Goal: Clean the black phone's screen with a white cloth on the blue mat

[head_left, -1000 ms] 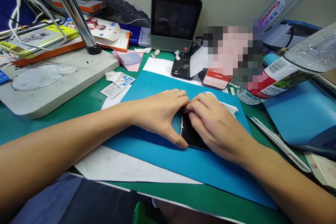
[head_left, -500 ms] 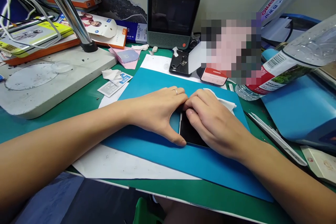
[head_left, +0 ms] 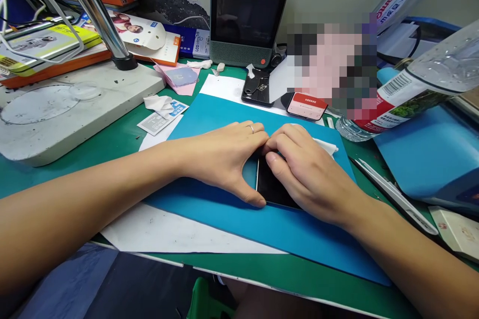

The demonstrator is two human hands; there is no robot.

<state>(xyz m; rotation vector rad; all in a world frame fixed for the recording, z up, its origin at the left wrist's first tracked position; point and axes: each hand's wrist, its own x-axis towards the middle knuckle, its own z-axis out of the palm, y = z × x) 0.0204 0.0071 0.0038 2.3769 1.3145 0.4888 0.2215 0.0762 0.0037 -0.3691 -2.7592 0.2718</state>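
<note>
A dark-screened phone (head_left: 275, 187) lies flat on the blue mat (head_left: 209, 209), much of it hidden by my hands. My left hand (head_left: 226, 159) spans its left end, steadying it with the thumb at the near corner and the fingers around the far side. Over the screen, my right hand (head_left: 305, 172) is curled with its fingertips pinched at the far left part of the phone, beside my left fingers. Whatever it may hold there is hidden. A white tissue (head_left: 327, 147) shows partly behind my right hand.
A dark phone (head_left: 257, 87) and a lit phone (head_left: 307, 105) lie behind the mat, before a smart display (head_left: 247, 20). At right are a tilted plastic bottle (head_left: 396, 102), slim tools (head_left: 396, 197) and a small box (head_left: 454, 232). A stand base (head_left: 123, 94) occupies the left.
The whole view has shifted slightly. My right fingertips have moved a little over the phone's far left part; my left hand keeps its place on the phone.
</note>
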